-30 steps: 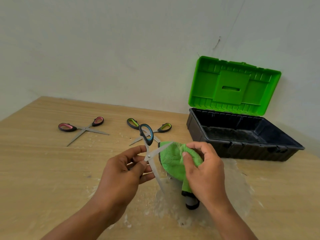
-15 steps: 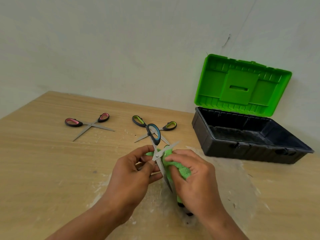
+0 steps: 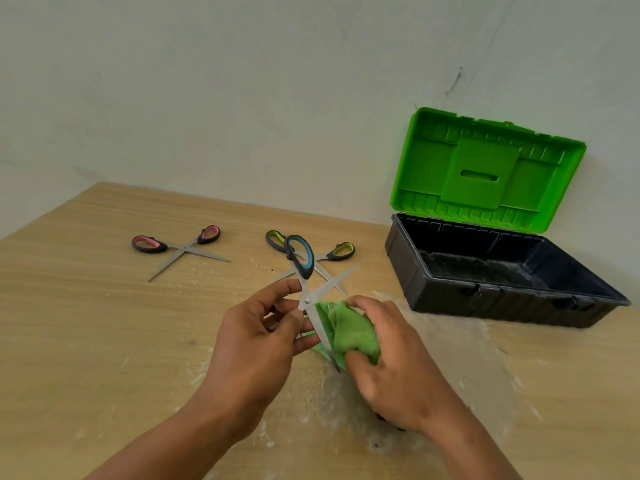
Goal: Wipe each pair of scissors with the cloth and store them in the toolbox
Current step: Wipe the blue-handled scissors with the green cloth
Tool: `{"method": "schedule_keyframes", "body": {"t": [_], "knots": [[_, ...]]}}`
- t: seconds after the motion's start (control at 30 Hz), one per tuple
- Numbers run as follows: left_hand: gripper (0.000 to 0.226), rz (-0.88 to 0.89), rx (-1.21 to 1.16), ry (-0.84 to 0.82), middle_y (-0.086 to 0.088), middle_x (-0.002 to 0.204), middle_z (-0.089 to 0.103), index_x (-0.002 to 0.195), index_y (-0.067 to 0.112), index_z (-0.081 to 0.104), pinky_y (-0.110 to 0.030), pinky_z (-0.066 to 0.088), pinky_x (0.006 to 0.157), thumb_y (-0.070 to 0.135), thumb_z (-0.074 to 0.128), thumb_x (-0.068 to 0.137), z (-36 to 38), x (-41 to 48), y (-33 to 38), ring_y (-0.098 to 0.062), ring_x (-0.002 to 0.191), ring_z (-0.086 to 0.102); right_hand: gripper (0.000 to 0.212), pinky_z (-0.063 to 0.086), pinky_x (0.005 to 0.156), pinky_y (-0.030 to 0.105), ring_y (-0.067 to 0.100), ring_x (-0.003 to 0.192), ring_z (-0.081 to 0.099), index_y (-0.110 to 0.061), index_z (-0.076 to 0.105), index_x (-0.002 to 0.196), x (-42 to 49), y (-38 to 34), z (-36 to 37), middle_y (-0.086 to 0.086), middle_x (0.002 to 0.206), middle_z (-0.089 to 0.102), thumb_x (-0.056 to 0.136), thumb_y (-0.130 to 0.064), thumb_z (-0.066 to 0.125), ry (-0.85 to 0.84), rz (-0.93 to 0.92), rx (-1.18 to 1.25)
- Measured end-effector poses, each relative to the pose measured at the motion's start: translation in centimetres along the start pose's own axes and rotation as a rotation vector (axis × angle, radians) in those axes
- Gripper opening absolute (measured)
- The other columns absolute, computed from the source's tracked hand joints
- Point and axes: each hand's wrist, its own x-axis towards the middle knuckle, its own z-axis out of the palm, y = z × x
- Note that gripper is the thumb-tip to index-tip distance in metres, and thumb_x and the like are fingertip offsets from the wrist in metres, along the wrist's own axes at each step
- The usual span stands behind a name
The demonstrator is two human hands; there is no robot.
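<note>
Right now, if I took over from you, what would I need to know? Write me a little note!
Left hand pinches the open blue scissors near the pivot. Right hand grips the green cloth against one blade, mid-wipe.
The pink scissors and green scissors lie open on the table.
The toolbox stands open at right; no scissors visible inside.
Left to do: finish this wipe, store it, then wipe and store the other two.

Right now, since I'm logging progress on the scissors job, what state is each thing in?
Blue-handled scissors: blades open, held off the table by the left hand near the pivot.
Green cloth: bunched in the right hand, pressed on one blade.
Pink-handled scissors: open, lying on the table.
Green-handled scissors: open, lying on the table.
Toolbox: lid up, no scissors visible inside.
</note>
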Motion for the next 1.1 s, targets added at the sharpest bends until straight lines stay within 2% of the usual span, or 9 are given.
{"method": "schedule_keyframes", "body": {"t": [0.1,0.17,0.3,0.43,0.53,0.63,0.73,0.93,1.1], "knots": [[0.036,0.004,0.028,-0.007,-0.015,0.093,0.062,0.107,0.024,0.070,-0.025,0.061,0.069,-0.007,0.053,0.095,-0.1,0.0,0.0,-0.022,0.081,0.073,0.038,0.044,0.064,0.020,0.007,0.088,0.057,-0.031,0.036,0.122,0.1,0.2,-0.4,-0.006,0.111,0.054,0.093,-0.024,0.059,-0.034,0.063,0.075],[0.036,0.000,0.042,-0.022,-0.013,0.092,0.063,0.109,0.022,0.070,-0.025,0.061,0.069,-0.006,0.053,0.095,0.0,-0.1,-0.1,-0.021,0.081,0.074,0.033,0.047,0.060,0.020,0.005,0.081,0.060,-0.031,0.043,0.110,0.1,0.5,-0.4,-0.008,0.099,0.060,0.091,-0.015,0.063,0.061,0.027,0.079],[0.035,-0.004,0.093,-0.038,-0.012,0.093,0.066,0.111,0.023,0.069,-0.023,0.061,0.069,-0.005,0.053,0.096,0.3,-0.4,-0.4,-0.018,0.082,0.075,0.046,0.041,0.082,0.001,0.000,0.096,0.060,-0.030,0.071,0.116,0.3,1.2,0.1,-0.012,0.105,0.060,0.081,-0.001,0.072,0.326,-0.133,-0.035],[0.035,-0.001,0.119,-0.041,-0.015,0.098,0.067,0.115,0.021,0.068,-0.024,0.061,0.070,-0.005,0.053,0.095,0.6,-0.6,-0.7,-0.018,0.086,0.074,0.052,0.038,0.083,-0.003,-0.006,0.099,0.056,-0.029,0.066,0.123,0.2,0.5,0.8,-0.012,0.104,0.055,0.079,-0.005,0.082,0.398,-0.203,-0.031],[0.035,-0.003,0.153,-0.041,-0.017,0.104,0.063,0.120,0.019,0.065,-0.026,0.062,0.073,-0.004,0.053,0.096,0.8,-0.7,-1.0,-0.018,0.088,0.073,0.046,0.043,0.076,0.003,-0.003,0.095,0.059,-0.030,0.056,0.108,0.0,-0.3,1.0,-0.017,0.098,0.059,0.078,-0.010,0.084,0.463,-0.286,0.041],[0.036,0.019,0.146,-0.042,-0.016,0.101,0.061,0.112,0.026,0.067,-0.030,0.062,0.075,-0.004,0.054,0.096,0.7,-0.8,-0.8,-0.018,0.088,0.074,0.029,0.049,0.076,0.012,0.006,0.094,0.062,-0.016,0.067,0.105,-0.1,-0.4,0.9,-0.005,0.101,0.062,0.081,-0.018,0.082,0.516,-0.381,0.041],[0.038,0.021,0.128,-0.034,-0.012,0.096,0.063,0.105,0.031,0.068,-0.031,0.062,0.077,-0.003,0.055,0.095,0.6,-0.8,-0.7,-0.017,0.088,0.074,0.033,0.055,0.079,0.018,0.009,0.100,0.066,-0.012,0.073,0.112,-0.3,-0.8,1.2,0.000,0.109,0.065,0.087,-0.033,0.073,0.492,-0.401,0.127],[0.038,0.000,0.133,-0.072,-0.018,0.101,0.061,0.116,0.021,0.068,-0.028,0.062,0.073,-0.006,0.052,0.096,0.8,-0.9,-0.9,-0.023,0.086,0.075,0.036,0.051,0.088,0.008,0.012,0.096,0.069,-0.004,0.074,0.116,0.2,-0.2,0.9,0.005,0.109,0.072,0.082,-0.016,0.083,0.647,-0.367,-0.097],[0.039,-0.003,0.078,-0.035,-0.005,0.083,0.063,0.107,0.026,0.070,-0.027,0.062,0.071,-0.007,0.052,0.095,0.6,-0.8,-0.4,-0.022,0.083,0.076,0.031,0.055,0.088,0.017,0.013,0.102,0.066,-0.005,0.074,0.117,-0.4,-0.6,1.8,0.007,0.114,0.069,0.088,-0.015,0.074,0.518,-0.509,-0.193]]}}
